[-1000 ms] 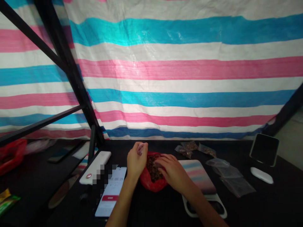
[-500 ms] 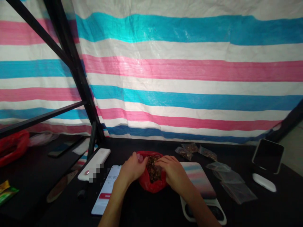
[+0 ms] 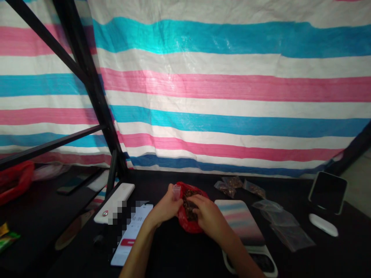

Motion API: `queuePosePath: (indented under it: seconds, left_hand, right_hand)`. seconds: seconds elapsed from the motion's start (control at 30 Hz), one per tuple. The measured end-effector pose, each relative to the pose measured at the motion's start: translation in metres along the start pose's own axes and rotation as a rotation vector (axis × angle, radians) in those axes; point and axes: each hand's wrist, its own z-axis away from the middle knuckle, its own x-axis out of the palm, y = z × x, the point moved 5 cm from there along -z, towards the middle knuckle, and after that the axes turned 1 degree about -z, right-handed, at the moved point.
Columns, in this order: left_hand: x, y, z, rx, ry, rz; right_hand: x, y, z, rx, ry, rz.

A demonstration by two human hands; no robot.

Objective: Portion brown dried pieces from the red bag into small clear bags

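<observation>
1. The red plastic bag (image 3: 189, 227) sits on the black worktop (image 3: 179, 256) between the two hands, its mouth open on a heap of small brown, dried-looking pieces (image 3: 189, 213).
2. The step in hand looks like picking pieces out of the heap by hand; a clean pick would call for the red mouth to be kept wide and the fingers drawn together.
3. The right hand (image 3: 208, 212) reaches in from the right, fingers half curled over the heap, thumb slightly apart; whether they grip any pieces I cannot tell.
4. The left hand (image 3: 168, 205) is at the opposite rim, its thumb and fingers nearly together on a small clear bag (image 3: 176, 192).
5. Just right lies a digital scale (image 3: 240, 222); beyond it, filled packets (image 3: 226, 188) and flat clear bags (image 3: 292, 234).
6. Left of the hands lies a lit smartphone (image 3: 123, 255).
</observation>
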Motion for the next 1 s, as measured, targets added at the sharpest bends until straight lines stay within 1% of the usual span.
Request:
queuePosePath:
  seconds: [0.1, 0.17, 0.27, 0.37, 0.4, 0.43, 0.53, 0.57, 0.6, 0.73, 0.87, 1.0]
  left_hand:
    - [0.003, 0.001, 0.002, -0.101, -0.053, 0.022]
    - [0.002, 0.004, 0.002, -0.128, -0.049, 0.007]
    - [-0.004, 0.010, 0.001, -0.089, -0.031, -0.027]
    - [-0.010, 0.017, -0.003, 0.001, -0.018, -0.035]
    - [-0.012, 0.020, -0.004, 0.041, 0.012, -0.055]
    - [-0.016, 0.023, -0.005, 0.090, 0.077, -0.105]
    - [-0.028, 0.036, -0.001, 0.251, 0.389, -0.406]
    - [-0.028, 0.040, 0.000, 0.292, 0.452, -0.501]
    - [-0.026, 0.042, 0.001, 0.316, 0.461, -0.565]
    - [-0.009, 0.042, -0.001, 0.356, 0.290, -0.654]
    - [0.002, 0.036, -0.003, 0.378, 0.204, -0.690]
    - [0.011, 0.033, -0.003, 0.395, 0.116, -0.688]
  right_hand:
    - [0.000, 0.002, 0.000, 0.028, 0.049, -0.039]
    - [0.001, 0.003, 0.000, 0.046, 0.095, -0.075]
    - [0.003, 0.005, 0.000, 0.069, 0.160, -0.145]
    - [0.006, 0.006, -0.001, 0.087, 0.171, -0.217]
    - [0.006, 0.006, -0.001, 0.092, 0.175, -0.241]
    - [0.006, 0.007, -0.001, 0.098, 0.184, -0.268]
    - [0.003, 0.009, -0.002, 0.111, 0.236, -0.386]
    - [0.001, 0.010, -0.003, 0.110, 0.256, -0.427]
    - [-0.001, 0.010, -0.003, 0.107, 0.275, -0.463]
    - [-0.012, 0.009, -0.004, 0.085, 0.346, -0.524]
    - [-0.022, 0.009, -0.003, 0.091, 0.413, -0.522]
    - [-0.023, 0.002, -0.002, 0.044, 0.404, -0.476]
